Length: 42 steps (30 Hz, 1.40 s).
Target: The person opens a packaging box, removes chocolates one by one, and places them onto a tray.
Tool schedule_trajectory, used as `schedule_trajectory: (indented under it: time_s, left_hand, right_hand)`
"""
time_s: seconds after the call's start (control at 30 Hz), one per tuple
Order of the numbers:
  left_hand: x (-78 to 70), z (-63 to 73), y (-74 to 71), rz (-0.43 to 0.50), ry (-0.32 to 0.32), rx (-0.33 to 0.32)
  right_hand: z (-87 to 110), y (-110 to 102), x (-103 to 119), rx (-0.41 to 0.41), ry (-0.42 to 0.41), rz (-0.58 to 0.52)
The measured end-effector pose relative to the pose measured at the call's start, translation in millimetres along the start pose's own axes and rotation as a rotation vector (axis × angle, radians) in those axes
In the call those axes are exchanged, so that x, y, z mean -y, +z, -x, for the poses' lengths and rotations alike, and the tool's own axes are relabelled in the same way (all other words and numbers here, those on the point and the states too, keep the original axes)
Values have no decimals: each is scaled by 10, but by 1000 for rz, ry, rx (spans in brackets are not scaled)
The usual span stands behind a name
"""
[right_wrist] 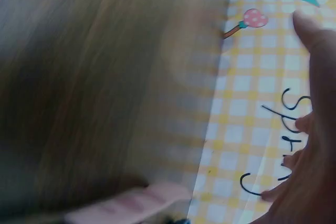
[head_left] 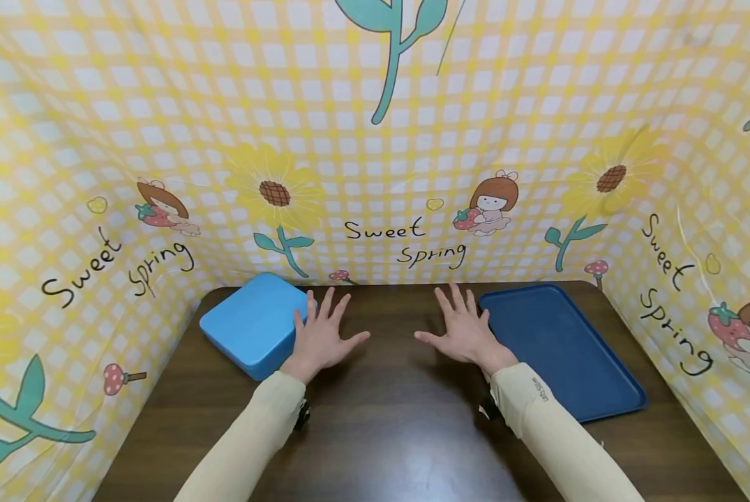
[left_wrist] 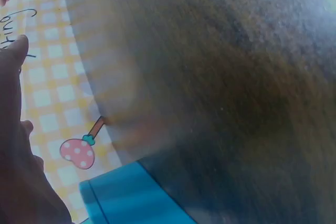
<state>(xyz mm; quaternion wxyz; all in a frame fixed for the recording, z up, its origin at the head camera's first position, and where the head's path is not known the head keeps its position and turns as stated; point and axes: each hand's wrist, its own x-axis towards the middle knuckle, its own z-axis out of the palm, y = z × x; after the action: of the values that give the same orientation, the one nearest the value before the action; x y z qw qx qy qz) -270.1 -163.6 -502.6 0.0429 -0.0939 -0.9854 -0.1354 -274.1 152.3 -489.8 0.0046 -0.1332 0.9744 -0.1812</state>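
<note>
My left hand (head_left: 321,339) is held with fingers spread beside the right edge of a light blue box (head_left: 249,317), its fingertips overlapping the box's far corner in the head view. Whether they touch it I cannot tell. The box's blue side (left_wrist: 134,195) also shows low in the left wrist view. My right hand (head_left: 465,333), fingers spread too, is by the left edge of a dark blue tray (head_left: 557,348). Neither hand holds anything. At the bottom of the right wrist view lies a blurred pink elongated thing (right_wrist: 131,203); its kind is unclear.
A dark brown wooden table (head_left: 375,432) lies under everything. Yellow checked cloth (head_left: 375,160) with printed flowers and lettering hangs behind the table and along both sides. Dark devices sit under both wrists.
</note>
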Motion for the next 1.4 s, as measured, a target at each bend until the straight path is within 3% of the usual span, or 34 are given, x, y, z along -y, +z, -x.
schedule_trajectory:
  time_s: [0.13,0.37,0.87,1.1,1.23,1.4]
  left_hand:
    - [21,54,-44,12,-41,-31]
    - [87,177,-186,24,-65,-124]
    - [308,408,-527,70,-106,-263]
    - [648,486,-664,82,-164,-342]
    - [951,460,-692,71,-225,-300]
    - [1356,403,-723,67,-300,-187]
  right_hand:
    - [26,-12,71,-31,34,-86]
    - [98,-13,278,-100,-2,-223]
    - [149,86,689,-57,-54,-403]
    - [174,188,823,-25,-122,-474]
    - [164,237,895,2,-147,-524]
    - [116,313,1011,29,-126,-596]
